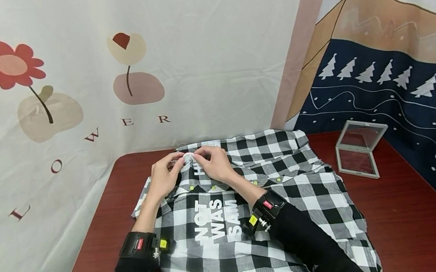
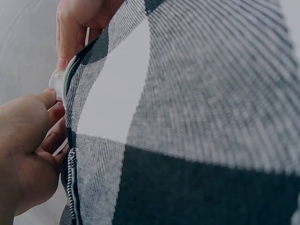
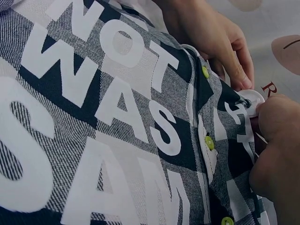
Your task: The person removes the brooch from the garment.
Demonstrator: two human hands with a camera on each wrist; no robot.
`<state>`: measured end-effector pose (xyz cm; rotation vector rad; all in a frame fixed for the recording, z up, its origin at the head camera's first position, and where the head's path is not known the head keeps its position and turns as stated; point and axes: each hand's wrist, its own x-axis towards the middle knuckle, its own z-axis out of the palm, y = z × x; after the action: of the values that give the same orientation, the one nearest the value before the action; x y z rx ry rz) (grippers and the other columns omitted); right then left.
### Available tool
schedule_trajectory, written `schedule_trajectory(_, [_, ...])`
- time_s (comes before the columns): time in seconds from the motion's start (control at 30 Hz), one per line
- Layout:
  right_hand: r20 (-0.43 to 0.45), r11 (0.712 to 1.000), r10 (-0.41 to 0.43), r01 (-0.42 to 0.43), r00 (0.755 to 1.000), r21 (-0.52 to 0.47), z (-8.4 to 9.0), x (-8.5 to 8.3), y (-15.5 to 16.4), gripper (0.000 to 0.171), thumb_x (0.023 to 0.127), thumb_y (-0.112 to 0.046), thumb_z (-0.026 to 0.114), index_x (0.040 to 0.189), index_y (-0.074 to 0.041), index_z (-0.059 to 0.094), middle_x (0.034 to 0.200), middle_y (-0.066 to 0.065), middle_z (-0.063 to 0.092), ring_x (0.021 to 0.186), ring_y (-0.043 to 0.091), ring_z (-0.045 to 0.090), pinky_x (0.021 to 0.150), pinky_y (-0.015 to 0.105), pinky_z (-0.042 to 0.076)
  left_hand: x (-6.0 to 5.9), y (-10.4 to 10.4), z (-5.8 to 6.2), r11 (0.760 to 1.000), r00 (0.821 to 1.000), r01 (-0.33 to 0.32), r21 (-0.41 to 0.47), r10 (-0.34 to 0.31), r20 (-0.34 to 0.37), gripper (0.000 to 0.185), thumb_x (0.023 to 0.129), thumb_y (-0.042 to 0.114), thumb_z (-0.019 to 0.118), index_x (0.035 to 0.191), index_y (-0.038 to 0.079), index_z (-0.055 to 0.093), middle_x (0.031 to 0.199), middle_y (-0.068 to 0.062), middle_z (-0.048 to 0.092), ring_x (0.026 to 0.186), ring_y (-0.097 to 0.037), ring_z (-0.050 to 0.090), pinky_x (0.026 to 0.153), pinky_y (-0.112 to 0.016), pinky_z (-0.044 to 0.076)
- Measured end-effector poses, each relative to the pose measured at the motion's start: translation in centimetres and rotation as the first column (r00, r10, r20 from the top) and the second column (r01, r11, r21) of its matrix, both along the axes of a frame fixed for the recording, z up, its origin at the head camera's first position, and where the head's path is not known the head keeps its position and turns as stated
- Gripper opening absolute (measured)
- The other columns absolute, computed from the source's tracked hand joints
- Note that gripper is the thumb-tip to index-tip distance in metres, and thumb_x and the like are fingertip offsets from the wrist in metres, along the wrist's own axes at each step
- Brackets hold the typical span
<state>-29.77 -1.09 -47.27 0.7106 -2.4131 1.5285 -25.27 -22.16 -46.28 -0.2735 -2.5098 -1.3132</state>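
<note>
A black-and-white checked shirt (image 1: 253, 216) with white printed letters lies spread over the table, its row of yellow-green buttons (image 3: 209, 142) running across it. At its far part is a small white round disc (image 3: 253, 100), right at the fabric edge. My left hand (image 1: 164, 175) pinches one side of this disc between thumb and fingers. Opposite it, my right hand (image 1: 215, 163) pinches the other side. In the left wrist view, thumbs meet the disc (image 2: 56, 83) from two sides, and some fingers are hidden behind the cloth.
The red-brown table (image 1: 104, 243) shows on both sides of the shirt. To the right stands an open hinged case (image 1: 357, 162) with a pale frame. A white curtain (image 1: 211, 54) with flower prints hangs behind, and a dark blue tree-print cloth (image 1: 403, 98) hangs at the right.
</note>
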Motion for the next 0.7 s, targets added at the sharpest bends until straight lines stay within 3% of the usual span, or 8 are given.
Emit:
schedule_trajectory(0.43, [0.011,1.000,0.018,-0.018,1.000,0.005,0.02,-0.14,-0.07,0.017,0.110,-0.023,0.077,0.113,-0.009,0.087,0.100,0.009,0.087,0.077,0.007,0.068,0.072,0.020,0.052,-0.23,0.18,-0.15,1.000,0.999,-0.017,-0.011,0.016,-0.038,0.023,0.112,0.016,0.073,0.129,0.003,0.081,0.117,-0.020,0.085,0.103,-0.036,0.085,0.084,-0.018,0.059])
schedule_trajectory(0.7, [0.067,0.997,0.070,-0.069,0.995,-0.016,-0.01,0.04,0.26,0.020,0.111,-0.028,0.076,0.121,-0.013,0.085,0.108,0.007,0.086,0.087,0.011,0.075,0.077,0.023,0.058,-0.19,0.27,-0.03,1.000,0.999,-0.027,-0.015,0.026,-0.030,0.022,0.113,0.018,0.073,0.129,0.005,0.082,0.117,-0.019,0.085,0.103,-0.035,0.085,0.089,-0.032,0.065])
